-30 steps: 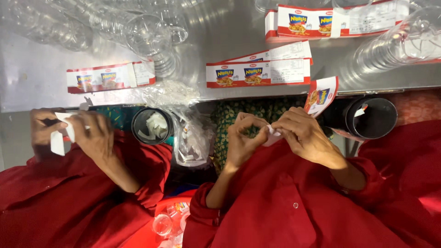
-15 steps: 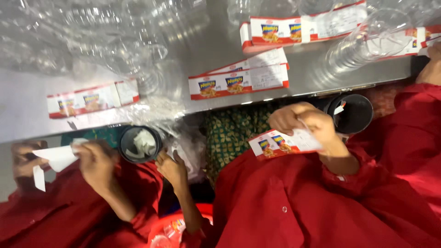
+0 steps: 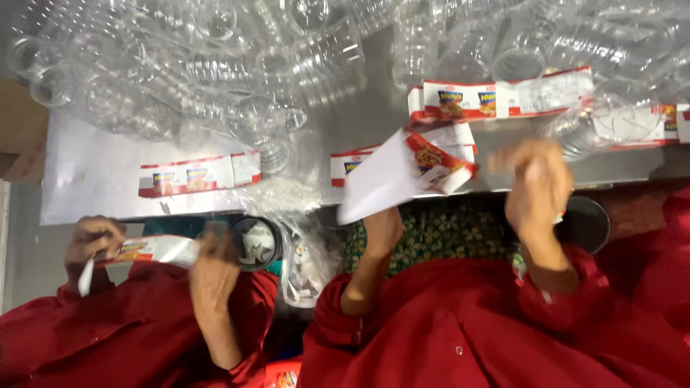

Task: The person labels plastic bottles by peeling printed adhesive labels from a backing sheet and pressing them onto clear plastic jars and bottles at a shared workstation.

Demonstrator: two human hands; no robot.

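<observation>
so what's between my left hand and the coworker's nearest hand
in the head view: a black round tub of paper scraps, then a clear plastic bag beside your left hand

A grey metal table point(image 3: 93, 187) carries everything here. Clear plastic bottles point(image 3: 237, 72) lie heaped along its far edge from the left corner to the right, some on their sides with mouths showing. Nearer the front edge lie flat label strips: one point(image 3: 198, 174) toward the left, one point(image 3: 359, 164) at the middle, a stack point(image 3: 496, 97) toward the far right, and another point(image 3: 665, 118) at the right edge beside a bottle point(image 3: 604, 126) on its side.
</observation>
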